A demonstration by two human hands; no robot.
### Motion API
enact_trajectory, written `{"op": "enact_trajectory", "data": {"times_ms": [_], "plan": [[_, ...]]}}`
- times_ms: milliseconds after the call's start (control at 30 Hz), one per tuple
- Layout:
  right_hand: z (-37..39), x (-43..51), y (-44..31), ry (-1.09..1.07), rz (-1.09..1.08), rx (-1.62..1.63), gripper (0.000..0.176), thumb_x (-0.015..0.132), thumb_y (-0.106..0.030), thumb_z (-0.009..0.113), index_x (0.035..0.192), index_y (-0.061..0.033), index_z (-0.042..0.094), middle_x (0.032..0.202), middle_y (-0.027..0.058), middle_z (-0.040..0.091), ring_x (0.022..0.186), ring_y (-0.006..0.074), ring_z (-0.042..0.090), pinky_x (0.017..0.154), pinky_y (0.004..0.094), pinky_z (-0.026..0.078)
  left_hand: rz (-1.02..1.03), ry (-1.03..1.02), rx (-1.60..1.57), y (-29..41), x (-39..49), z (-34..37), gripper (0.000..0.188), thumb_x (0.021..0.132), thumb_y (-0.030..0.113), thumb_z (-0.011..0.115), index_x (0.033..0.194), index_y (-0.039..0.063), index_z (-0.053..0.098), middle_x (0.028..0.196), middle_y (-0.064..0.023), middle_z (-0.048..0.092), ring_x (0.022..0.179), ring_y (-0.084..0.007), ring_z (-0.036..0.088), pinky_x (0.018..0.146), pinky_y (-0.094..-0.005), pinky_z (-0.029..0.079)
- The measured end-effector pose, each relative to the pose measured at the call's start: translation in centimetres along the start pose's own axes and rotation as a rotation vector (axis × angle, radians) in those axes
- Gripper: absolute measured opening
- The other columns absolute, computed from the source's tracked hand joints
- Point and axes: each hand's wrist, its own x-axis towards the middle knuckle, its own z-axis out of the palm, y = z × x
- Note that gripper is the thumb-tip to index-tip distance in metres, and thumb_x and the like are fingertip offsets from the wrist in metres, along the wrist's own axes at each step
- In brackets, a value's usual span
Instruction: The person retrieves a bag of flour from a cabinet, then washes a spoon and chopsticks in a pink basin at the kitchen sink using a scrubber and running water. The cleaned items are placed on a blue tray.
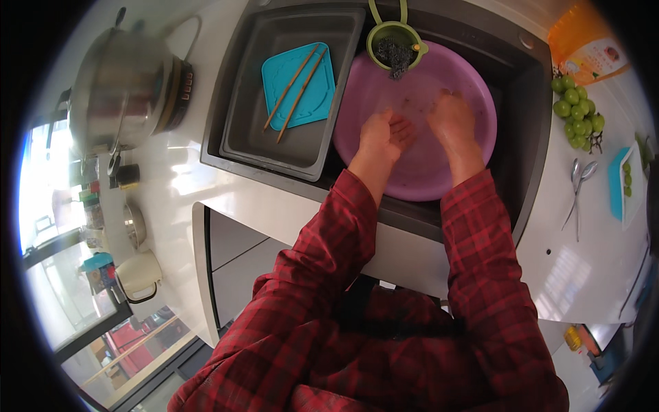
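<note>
A round purple plastic basin [412,188] with cloudy water in it sits in the dark sink [515,170]. My left hand [383,135] is inside the basin, palm turned up, its fingers loosely curved and nothing seen in them. Opposite it, my right hand [453,119] dips into the water, fingers bent down; their tips are blurred, so I cannot tell if they hold anything. Small dark bits float between the two hands. At the basin's far rim hangs a green strainer cup [371,38] holding a steel wool scourer [394,54].
In the grey tray [242,113] at left, two wooden chopsticks [301,98] lie on a turquoise lid [322,110]. Green grapes [576,113], an orange pouch [587,46], two metal spoons [577,190] and a turquoise-edged container [618,180] are at right. A steel pot [121,92] stands far left.
</note>
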Motion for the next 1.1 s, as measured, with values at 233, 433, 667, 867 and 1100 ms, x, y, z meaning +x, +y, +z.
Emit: {"op": "enact_trajectory", "data": {"times_ms": [233,433,667,867,1100], "plan": [[8.8,0.3,7.3,0.326,0.035,-0.063,0.022,0.078,-0.016,0.063,0.092,0.0010,0.058,0.085,0.0210,0.060,0.077,0.0363,0.062,0.066,0.0450,0.050,0.062,-0.092,0.165,0.6,-0.5,1.3,0.053,0.095,0.035,0.044,0.126,-0.007,0.038,0.132,-0.0253,0.039,0.124,-0.0358,0.039,0.103,-0.0528,0.029],[3.5,0.6,3.3,-0.671,0.782,1.715,0.017,0.088,-0.021,0.058,0.080,-0.0061,0.054,0.060,0.0024,0.046,0.044,0.0135,0.039,0.039,0.0273,0.033,0.111,-0.001,0.195,0.0,0.7,0.8,0.043,0.094,0.036,0.046,0.112,-0.003,0.049,0.112,-0.0188,0.053,0.110,-0.0324,0.049,0.087,-0.0512,0.041],[0.3,-3.1,-6.7,0.007,0.137,1.201,0.026,0.094,-0.017,0.051,0.073,-0.0032,0.054,0.065,0.0036,0.054,0.051,0.0148,0.049,0.046,0.0301,0.039,0.068,-0.240,0.027,0.6,-0.5,1.5,0.021,0.091,0.024,0.050,0.084,0.005,0.057,0.077,-0.0087,0.058,0.067,-0.0200,0.057,0.058,-0.0367,0.048],[0.0,-2.3,-5.5,0.175,-0.257,0.539,0.012,0.090,-0.010,0.051,0.087,-0.0012,0.059,0.078,0.0144,0.059,0.064,0.0269,0.055,0.061,0.0319,0.045,0.184,-0.175,-0.086,1.2,-2.4,3.0,0.021,0.090,0.023,0.053,0.085,0.003,0.059,0.079,-0.0068,0.058,0.072,-0.0166,0.057,0.065,-0.0321,0.047],[-2.0,6.2,-4.9,0.303,-0.487,0.032,0.034,0.078,-0.011,0.062,0.111,-0.0045,0.059,0.102,0.0189,0.061,0.090,0.0361,0.061,0.076,0.0409,0.048,1.026,0.093,1.062,3.0,-3.8,2.8,0.023,0.082,0.018,0.057,0.093,-0.003,0.062,0.093,-0.0191,0.064,0.088,-0.0302,0.062,0.074,-0.0399,0.048]]}}
